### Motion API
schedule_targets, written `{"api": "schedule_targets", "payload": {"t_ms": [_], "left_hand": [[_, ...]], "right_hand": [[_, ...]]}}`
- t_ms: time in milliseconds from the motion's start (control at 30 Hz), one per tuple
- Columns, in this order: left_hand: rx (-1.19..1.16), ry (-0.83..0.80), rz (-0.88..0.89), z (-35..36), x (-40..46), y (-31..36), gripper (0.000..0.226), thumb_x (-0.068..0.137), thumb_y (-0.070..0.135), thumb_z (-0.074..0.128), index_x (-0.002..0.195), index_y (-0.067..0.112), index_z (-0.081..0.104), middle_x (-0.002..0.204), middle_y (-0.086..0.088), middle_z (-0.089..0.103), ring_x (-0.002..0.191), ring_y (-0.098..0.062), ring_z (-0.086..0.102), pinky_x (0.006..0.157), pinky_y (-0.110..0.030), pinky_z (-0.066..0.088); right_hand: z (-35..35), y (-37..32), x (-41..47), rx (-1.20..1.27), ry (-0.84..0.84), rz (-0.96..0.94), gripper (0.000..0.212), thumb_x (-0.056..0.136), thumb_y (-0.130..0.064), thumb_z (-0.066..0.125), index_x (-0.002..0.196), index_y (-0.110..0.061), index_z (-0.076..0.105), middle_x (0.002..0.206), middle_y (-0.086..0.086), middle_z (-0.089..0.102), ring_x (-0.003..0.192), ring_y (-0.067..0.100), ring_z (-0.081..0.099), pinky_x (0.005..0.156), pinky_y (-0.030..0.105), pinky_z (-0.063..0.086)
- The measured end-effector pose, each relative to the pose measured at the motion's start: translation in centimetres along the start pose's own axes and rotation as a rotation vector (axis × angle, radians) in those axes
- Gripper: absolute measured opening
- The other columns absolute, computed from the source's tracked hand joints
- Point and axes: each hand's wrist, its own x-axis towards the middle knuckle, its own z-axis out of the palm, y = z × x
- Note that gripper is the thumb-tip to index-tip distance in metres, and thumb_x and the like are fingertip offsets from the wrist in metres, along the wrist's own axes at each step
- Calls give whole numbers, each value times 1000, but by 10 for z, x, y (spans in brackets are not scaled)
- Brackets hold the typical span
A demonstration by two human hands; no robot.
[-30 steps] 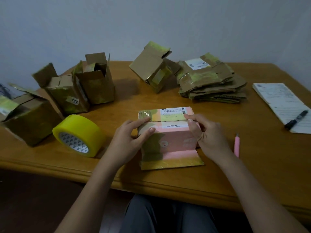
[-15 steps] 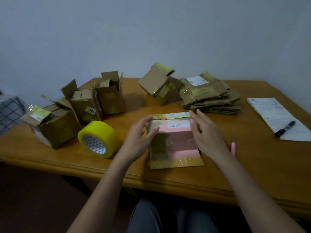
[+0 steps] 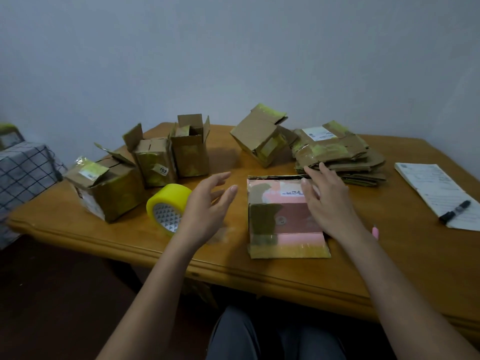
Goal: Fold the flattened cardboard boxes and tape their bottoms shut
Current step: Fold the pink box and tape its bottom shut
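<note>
A pink and brown cardboard box stands on the wooden table in front of me, its near flap lying flat towards me. My right hand rests flat on the box's right side, fingers spread. My left hand hovers open left of the box, apart from it, just right of a yellow tape roll. A stack of flattened boxes lies behind my right hand.
Several folded boxes stand at the back: one at far left, one marked 203, one open-topped, one tilted. A pink knife lies right of my wrist. Papers with a black marker lie at right.
My left hand has let go of the pink box and moved left towards the tape roll. My right hand has flattened on the box. The camera has tilted up.
</note>
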Motion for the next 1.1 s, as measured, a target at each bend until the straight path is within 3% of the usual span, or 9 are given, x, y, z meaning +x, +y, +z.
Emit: {"api": "schedule_targets", "payload": {"t_ms": [133,267,367,433,533,633,733,933,1100], "left_hand": [[10,151,62,-19,-3,-4,32,97,28,58,128,22,62,121,6,62,97,4,59,70,-2,48],[14,300,64,-38,-4,-13,22,98,21,60,118,20,67,111,5,67,102,-7,63,77,-14,51],[41,421,48,-50,-8,-27,24,97,8,57,117,19,67,116,2,63,106,-10,60,84,-22,51],[87,481,30,-55,-13,-39,33,95,1,55,121,20,63,120,3,53,109,-8,52,88,-13,47],[143,498,-96,-59,-19,-63,44,95,5,57,137,17,51,133,-3,44,118,-11,45,98,-20,40],[110,391,-243,-60,-26,-88,56,96,15,61,148,17,39,147,-8,42,133,-24,44,106,-43,43],[-52,331,-332,-61,-25,-106,60,96,23,63,151,19,37,145,-7,47,128,-25,50,93,-38,50],[-62,315,-281,-59,-10,-127,24,98,21,60,121,21,60,108,11,59,111,-14,54,74,-16,42],[-248,315,-313,-61,-12,-142,16,99,18,58,114,22,62,107,7,62,116,-22,59,81,-37,59]], "right_hand": [[0,-9,1,-68,70,-6,48,102,-40,34,147,-24,41,160,8,22,149,31,8,117,56,4],[1,-34,-7,34,197,-112,41,102,-30,43,139,-16,51,157,9,31,149,27,13,120,45,14],[12,-64,-21,126,323,-255,32,98,-14,53,129,-12,60,148,8,45,139,14,33,107,8,26],[24,-85,-32,219,304,-360,32,95,-4,55,126,-8,62,139,8,54,127,9,43,98,-1,29],[53,-108,-47,342,124,-437,33,93,1,53,124,-7,63,130,8,60,121,14,55,104,18,42],[86,-115,-56,339,-109,-349,36,96,-6,50,131,-13,58,136,2,56,124,11,50,99,2,25],[114,-109,-56,316,-255,-239,39,99,-9,47,137,-13,53,141,2,51,128,13,46,98,6,22],[140,-94,-38,243,-339,-138,38,101,-15,46,139,-11,51,140,3,51,127,17,44,103,21,30],[147,-85,-16,214,-427,-164,38,101,-28,47,137,-16,54,146,-2,46,139,19,29,114,32,23]]}}
